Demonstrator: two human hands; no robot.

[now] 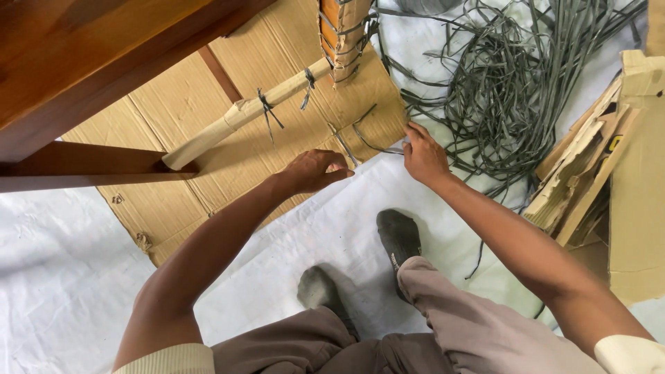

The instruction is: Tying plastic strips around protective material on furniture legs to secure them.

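Strap (367,142) picked up between both hands beside the wrapped leg (239,114).
Our left hand (313,171) is curled on it, right hand (422,154) pinches it; next we need tension.

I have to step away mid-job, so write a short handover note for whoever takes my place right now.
Left hand: closed around one end of a grey strap lying on the cardboard sheet.
Right hand: pinching the same strap's other end, beside the strap pile.
Done: the cardboard-wrapped rail carries two tied straps, and the wrapped leg several.
Left: the strap in hand is not tied to anything.
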